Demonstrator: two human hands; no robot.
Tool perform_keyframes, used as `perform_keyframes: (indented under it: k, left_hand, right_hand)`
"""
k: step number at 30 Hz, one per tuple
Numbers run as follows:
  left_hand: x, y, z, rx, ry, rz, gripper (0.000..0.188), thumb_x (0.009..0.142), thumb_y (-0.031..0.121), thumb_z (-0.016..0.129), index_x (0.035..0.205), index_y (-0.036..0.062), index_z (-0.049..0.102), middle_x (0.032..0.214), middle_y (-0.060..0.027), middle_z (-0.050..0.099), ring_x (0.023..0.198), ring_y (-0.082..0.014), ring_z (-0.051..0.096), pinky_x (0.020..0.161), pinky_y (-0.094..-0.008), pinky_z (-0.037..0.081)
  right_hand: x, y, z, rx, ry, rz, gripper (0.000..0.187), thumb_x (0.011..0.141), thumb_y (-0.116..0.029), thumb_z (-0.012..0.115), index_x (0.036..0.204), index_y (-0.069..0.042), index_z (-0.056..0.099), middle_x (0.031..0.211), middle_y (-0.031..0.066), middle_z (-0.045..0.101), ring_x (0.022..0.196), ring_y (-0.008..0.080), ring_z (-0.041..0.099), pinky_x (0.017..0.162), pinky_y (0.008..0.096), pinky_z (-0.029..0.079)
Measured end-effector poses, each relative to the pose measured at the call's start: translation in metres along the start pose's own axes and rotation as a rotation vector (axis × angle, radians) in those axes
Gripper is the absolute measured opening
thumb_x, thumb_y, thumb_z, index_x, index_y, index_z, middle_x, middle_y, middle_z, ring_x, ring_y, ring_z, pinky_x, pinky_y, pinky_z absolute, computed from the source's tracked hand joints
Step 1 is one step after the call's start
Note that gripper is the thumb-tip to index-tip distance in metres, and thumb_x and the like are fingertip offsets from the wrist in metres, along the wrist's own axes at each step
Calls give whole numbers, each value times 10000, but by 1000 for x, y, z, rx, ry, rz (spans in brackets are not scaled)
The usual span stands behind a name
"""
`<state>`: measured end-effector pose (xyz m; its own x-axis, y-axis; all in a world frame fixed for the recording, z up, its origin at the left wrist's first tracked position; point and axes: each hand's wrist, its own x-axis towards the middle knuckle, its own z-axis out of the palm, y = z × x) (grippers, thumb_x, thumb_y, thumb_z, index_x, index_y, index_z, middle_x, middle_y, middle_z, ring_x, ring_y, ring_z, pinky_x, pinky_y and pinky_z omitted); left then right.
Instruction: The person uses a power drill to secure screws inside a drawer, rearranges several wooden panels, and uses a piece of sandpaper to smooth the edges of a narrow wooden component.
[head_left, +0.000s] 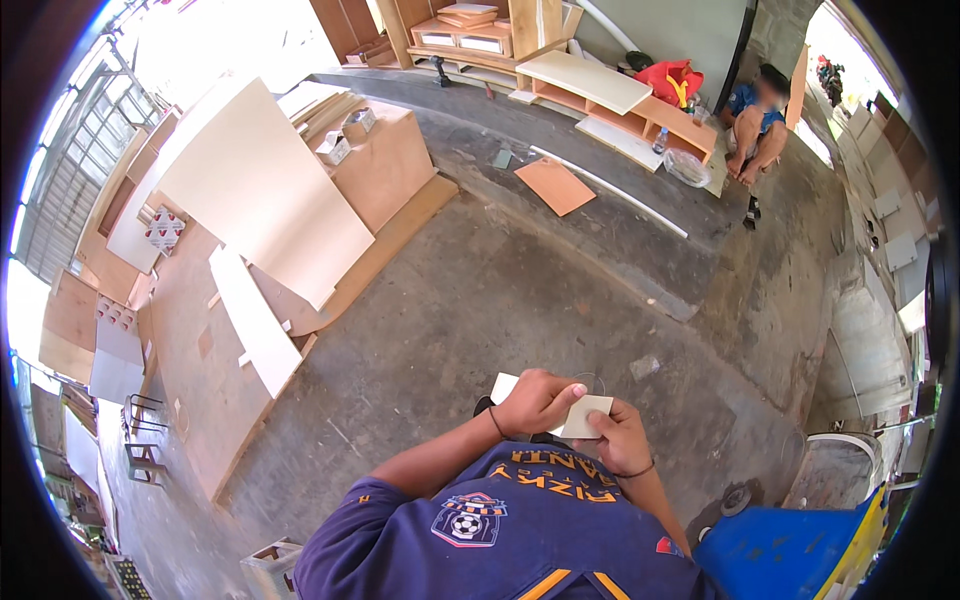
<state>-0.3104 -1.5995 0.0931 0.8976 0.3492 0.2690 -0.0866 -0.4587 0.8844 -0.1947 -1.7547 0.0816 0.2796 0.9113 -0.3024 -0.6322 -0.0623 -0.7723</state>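
Blotchy concrete floor (480, 290), left fingers (566, 397) and right fingers (626, 421) tight on a flat, square-cornered cream piece (578, 423)

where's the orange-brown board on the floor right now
The orange-brown board lies in the head view's upper middle, slightly right of centre, with a small greenish piece to its left and a long white strip to its right.

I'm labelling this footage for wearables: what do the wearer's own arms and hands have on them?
The left hand and right hand wear no gloves. Each wrist carries a thin dark band. A short, dark purple sleeve with a small orange mark covers the left upper arm; the right sleeve is hard to make out.
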Motion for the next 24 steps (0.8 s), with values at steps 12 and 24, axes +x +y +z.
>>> perform_keyframes:
  k: [12,24]
  left_hand:
    - [25,-1,-7,172,442,-224,373,874,307,654,714,-11,544,565,-159,492,488,-137,415,490,-338,386]
    - [19,-13,-4,-364,143,-472,319,934,317,588,831,16,597,703,30,541,675,-52,465,589,-233,393]
  right_hand:
    - [6,-45,11,-442,58,-319,133,864,-68,624,959,13,579,853,55,609,743,112,579,689,255,474]
    - [26,-30,-6,-701,209,-246,164,793,-141,679,834,-5,598,767,57,638,694,102,586,622,271,461]
